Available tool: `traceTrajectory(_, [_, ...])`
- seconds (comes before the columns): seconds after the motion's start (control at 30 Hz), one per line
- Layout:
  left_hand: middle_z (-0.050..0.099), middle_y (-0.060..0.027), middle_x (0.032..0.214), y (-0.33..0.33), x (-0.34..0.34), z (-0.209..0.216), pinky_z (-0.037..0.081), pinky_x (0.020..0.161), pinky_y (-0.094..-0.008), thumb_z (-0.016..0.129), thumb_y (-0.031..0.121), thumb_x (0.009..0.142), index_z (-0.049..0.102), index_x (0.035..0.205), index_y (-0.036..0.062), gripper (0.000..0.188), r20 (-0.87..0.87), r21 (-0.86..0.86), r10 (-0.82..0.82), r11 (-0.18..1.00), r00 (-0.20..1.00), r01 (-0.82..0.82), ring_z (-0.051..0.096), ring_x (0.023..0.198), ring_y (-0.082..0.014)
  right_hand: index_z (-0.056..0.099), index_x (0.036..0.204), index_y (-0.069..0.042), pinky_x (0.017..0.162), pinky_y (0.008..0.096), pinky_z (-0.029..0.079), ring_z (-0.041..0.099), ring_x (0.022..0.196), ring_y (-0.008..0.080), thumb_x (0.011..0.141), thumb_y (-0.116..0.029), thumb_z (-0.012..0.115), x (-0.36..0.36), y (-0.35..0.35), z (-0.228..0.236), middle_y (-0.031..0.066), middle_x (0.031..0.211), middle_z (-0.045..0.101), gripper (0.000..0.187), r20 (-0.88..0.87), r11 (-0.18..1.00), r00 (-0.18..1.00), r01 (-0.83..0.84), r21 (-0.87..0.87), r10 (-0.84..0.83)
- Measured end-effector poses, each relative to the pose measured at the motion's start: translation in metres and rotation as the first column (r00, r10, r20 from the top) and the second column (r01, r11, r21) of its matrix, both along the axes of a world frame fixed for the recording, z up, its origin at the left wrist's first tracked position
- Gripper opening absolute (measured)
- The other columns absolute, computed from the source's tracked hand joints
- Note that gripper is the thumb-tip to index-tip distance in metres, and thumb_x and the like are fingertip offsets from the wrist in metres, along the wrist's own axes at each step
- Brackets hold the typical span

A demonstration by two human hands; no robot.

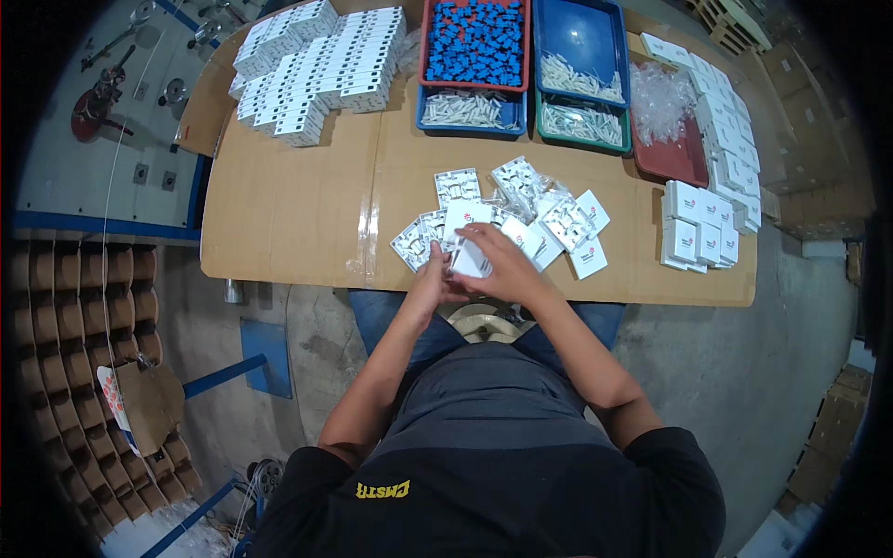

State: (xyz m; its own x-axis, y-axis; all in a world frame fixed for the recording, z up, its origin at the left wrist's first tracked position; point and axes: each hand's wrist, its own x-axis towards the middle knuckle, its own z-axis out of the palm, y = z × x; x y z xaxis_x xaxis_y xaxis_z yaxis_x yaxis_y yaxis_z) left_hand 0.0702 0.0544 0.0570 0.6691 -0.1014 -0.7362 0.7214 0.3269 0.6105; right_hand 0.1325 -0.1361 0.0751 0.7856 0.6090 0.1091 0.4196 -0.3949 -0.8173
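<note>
Near the front edge of the cardboard-covered table, both hands are closed around a small white box (473, 261) with grey lines on its face. My left hand (432, 285) grips it from the left side. My right hand (507, 264) curls over it from above and the right, hiding part of it. Just beyond lies a loose pile of square white plates: a plate with a moulded back (456, 186), a tilted one (567, 224) and a smooth-faced one (588, 258) with a small mark. Clear plastic bags (523, 193) are mixed among them.
Stacked white boxes (321, 70) stand at the back left, more white boxes (696, 223) along the right. At the back, a red tray (425, 56) holds blue pieces; blue and green trays (584, 144) hold slim white parts. A dark red tray (672, 167) holds clear bags.
</note>
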Motion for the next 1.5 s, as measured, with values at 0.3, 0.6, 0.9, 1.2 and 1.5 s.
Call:
traceTrajectory(0.3, [0.046, -0.0231, 0.148, 0.045, -0.007, -0.013, 0.036, 0.114, -0.0497, 0.089, 0.036, 0.074, 0.044, 0.146, -0.0002, 0.093, 0.493, 0.865, -0.453, 0.349, 0.743, -0.361, 0.045, 0.135, -0.0411, 0.056, 0.145, -0.018, 0.12, 0.0531, 0.03, 0.044, 0.141, 0.0371, 0.08, -0.039, 0.084, 0.039, 0.007, -0.025, 0.0174, 0.151, 0.047, 0.073, 0.352, 0.936, 0.935, 0.085, -0.341, 0.043])
traceTrajectory(0.6, [0.036, -0.025, 0.157, 0.043, -0.003, -0.048, 0.022, 0.123, -0.0579, 0.091, 0.052, 0.067, 0.029, 0.159, 0.002, 0.122, 0.381, 0.923, -0.577, 0.278, 0.723, -0.265, 0.032, 0.148, -0.0423, 0.054, 0.148, -0.015, 0.122, 0.058, 0.025, 0.039, 0.146, 0.0381, 0.086, -0.038, 0.078, 0.038, 0.01, -0.015, 0.0189, 0.157, 0.042, 0.07, 0.38, 0.964, 0.923, 0.156, -0.215, -0.065])
traceTrajectory(0.9, [0.036, -0.0249, 0.155, 0.026, 0.005, -0.043, 0.025, 0.12, -0.058, 0.087, 0.046, 0.077, 0.033, 0.156, 0.0022, 0.106, 0.446, 0.895, -0.538, 0.272, 0.716, -0.354, 0.035, 0.144, -0.0422, 0.056, 0.147, -0.021, 0.116, 0.0543, 0.034, 0.042, 0.142, 0.0443, 0.085, -0.032, 0.079, 0.064, -0.069, -0.019, 0.0282, 0.155, 0.041, 0.067, 0.373, 0.729, 0.85, 0.517, -0.449, -0.372])
traceTrajectory(1.2, [0.063, -0.0123, 0.129, -0.025, 0.067, 0.001, 0.041, 0.105, -0.0468, 0.075, 0.025, 0.089, 0.064, 0.129, 0.0089, 0.045, 0.588, 0.803, -0.645, 0.394, 0.488, -0.447, 0.058, 0.121, -0.0334, 0.075, 0.112, -0.01, 0.098, 0.0448, 0.049, 0.062, 0.116, 0.0346, 0.084, -0.018, 0.081, 0.097, -0.084, -0.042, 0.0162, 0.121, 0.064, 0.03, 0.234, 0.822, 0.884, 0.464, -0.33, -0.405])
traceTrajectory(1.5, [0.069, -0.0145, 0.119, -0.06, 0.156, -0.019, 0.041, 0.098, -0.051, 0.075, 0.04, 0.086, 0.067, 0.126, 0.0082, 0.052, 0.162, 0.985, -0.848, 0.104, 0.504, -0.141, 0.067, 0.11, -0.0336, 0.071, 0.105, 0.0, 0.089, 0.0446, 0.054, 0.067, 0.102, 0.0381, 0.088, -0.006, 0.074, 0.129, -0.107, -0.064, 0.0183, 0.115, 0.064, 0.018, 0.066, 0.763, 0.762, 0.647, -0.013, -0.645])
